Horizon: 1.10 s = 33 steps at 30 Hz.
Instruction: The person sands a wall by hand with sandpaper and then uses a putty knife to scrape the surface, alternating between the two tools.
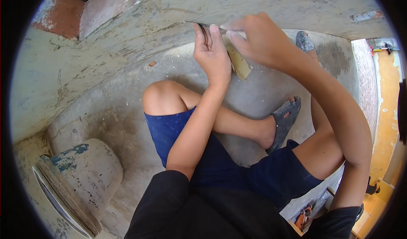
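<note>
Up against the plastered wall (140,35), a thin dark blade-like tool (195,23) spans both hands. My right hand (258,37) pinches its right end and is slightly blurred. Below the tool, my left hand (212,52) is raised with its fingers pointing up and bent around something thin and dark, which I cannot make out. A yellowish flat piece (238,63) lies just right of my left wrist, between the two hands, partly hidden by them.
A paint-stained bucket (91,171) lies tilted on the concrete floor (131,129) at the lower left. My bent legs and grey clogs (285,122) take up the middle. A box with tools (303,218) is at the lower right, near an orange-yellow panel (386,124).
</note>
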Available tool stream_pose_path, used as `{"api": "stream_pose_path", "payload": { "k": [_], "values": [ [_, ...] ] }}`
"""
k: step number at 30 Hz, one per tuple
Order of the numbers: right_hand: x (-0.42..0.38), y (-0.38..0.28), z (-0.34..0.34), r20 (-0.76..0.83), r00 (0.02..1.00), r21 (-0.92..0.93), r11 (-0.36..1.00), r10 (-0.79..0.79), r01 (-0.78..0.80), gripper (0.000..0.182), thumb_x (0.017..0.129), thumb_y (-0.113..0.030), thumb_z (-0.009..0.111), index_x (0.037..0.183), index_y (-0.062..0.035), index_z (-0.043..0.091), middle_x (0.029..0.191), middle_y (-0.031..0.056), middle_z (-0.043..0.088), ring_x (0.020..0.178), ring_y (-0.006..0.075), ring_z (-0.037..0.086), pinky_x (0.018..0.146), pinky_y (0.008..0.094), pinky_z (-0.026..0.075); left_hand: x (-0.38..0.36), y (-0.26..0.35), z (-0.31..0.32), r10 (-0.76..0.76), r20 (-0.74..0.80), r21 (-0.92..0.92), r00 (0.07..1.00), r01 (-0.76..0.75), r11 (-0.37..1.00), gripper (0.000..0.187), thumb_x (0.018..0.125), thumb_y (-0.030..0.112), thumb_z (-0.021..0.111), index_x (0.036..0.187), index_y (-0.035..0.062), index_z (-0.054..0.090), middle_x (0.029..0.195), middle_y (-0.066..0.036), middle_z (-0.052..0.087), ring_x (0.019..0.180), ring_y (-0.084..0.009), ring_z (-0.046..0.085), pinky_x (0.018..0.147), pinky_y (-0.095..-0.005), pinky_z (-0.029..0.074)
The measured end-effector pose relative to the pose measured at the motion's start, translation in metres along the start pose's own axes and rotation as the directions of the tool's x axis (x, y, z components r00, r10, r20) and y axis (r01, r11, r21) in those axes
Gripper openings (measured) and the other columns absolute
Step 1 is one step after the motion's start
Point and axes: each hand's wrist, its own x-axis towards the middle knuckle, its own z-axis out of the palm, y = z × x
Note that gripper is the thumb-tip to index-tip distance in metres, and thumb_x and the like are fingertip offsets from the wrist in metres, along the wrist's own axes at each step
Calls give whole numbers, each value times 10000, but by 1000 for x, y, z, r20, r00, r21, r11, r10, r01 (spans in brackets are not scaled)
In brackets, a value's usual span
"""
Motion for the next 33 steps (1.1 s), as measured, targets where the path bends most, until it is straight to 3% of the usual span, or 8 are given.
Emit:
{"api": "stream_pose_path", "payload": {
  "k": [4, 14, 17, 24, 26, 28, 30, 33],
  "values": [
    [-6, -1, 7, -90, 994, -14, 998, -60, 59, 224, 827, -130, 585, 684, 26, 658, 694, 290, 617, 703, 486, 631, 711, 525, 530, 1, -1, -2, -51, 8, 6, 999, 51, 999, 546, 1062, 156, 582, 1476, -148, 396, 899, 44, 561, 820, -33, 480, 775, -182, 436],
    [-3, -4, 4, -72, 990, -33, 992, -120, 118, 220, 832, -142, 588, 726, 19, 695, 732, 288, 635, 732, 473, 640, 726, 525, 530, 11, -2, -5, 28, -26, 36, 999, -27, 999, 529, 1060, 166, 584, 1446, -162, 428, 832, 64, 512, 754, -33, 426, 667, -188, 393],
    [-6, -7, 3, -29, 996, 21, 996, 86, -85, 220, 835, -148, 592, 763, 21, 714, 737, 288, 641, 728, 468, 642, 745, 523, 530, 3, 3, -2, 7, -19, 63, 1000, -6, 998, 524, 1062, 165, 582, 1441, -164, 431, 858, 55, 507, 774, -36, 433, 679, -189, 399],
    [-4, -8, -1, -1, 1000, -22, 1000, -18, 17, 221, 833, -147, 595, 786, 33, 715, 770, 293, 660, 761, 467, 661, 771, 519, 541, 3, -1, -7, 49, 4, 66, 999, -49, 997, 516, 1075, 189, 559, 1449, -145, 435, 827, 49, 486, 760, -37, 428, 664, -196, 386],
    [0, -11, -5, -9, 1000, 2, 1000, -5, 5, 220, 830, -145, 595, 785, 34, 714, 776, 295, 661, 764, 468, 662, 767, 520, 542, 3, 1, -7, -24, -3, 64, 1000, 24, 998, 596, 1058, 114, 567, 1506, -169, 294, 1197, -123, 649, 1046, -109, 573, 931, -238, 473],
    [3, -17, -3, 49, 998, -32, 999, 31, -29, 219, 819, -143, 598, 786, 39, 715, 786, 298, 662, 770, 467, 664, 756, 520, 545, 8, 3, -8, -24, -5, 172, 1000, 25, 985, 607, 1062, 129, 565, 1510, -170, 285, 1202, -122, 652, 1043, -111, 576, 935, -243, 472],
    [8, -8, -6, 78, 996, -50, 998, 46, -42, 216, 813, -141, 598, 783, 38, 717, 778, 300, 660, 767, 467, 666, 750, 518, 549, 7, -1, -3, 36, 2, 49, 999, -36, 998, 529, 1081, 189, 548, 1472, -138, 409, 876, 25, 589, 813, -40, 492, 770, -206, 453],
    [4, -9, -11, 22, 1000, -58, 998, -21, 22, 216, 801, -143, 599, 765, 37, 713, 755, 303, 653, 747, 470, 665, 730, 514, 554, 4, 4, 0, 77, 4, 112, 997, -77, 991, 514, 1083, 181, 541, 1472, -131, 416, 914, 16, 614, 859, -44, 528, 792, -206, 456]
  ]
}}
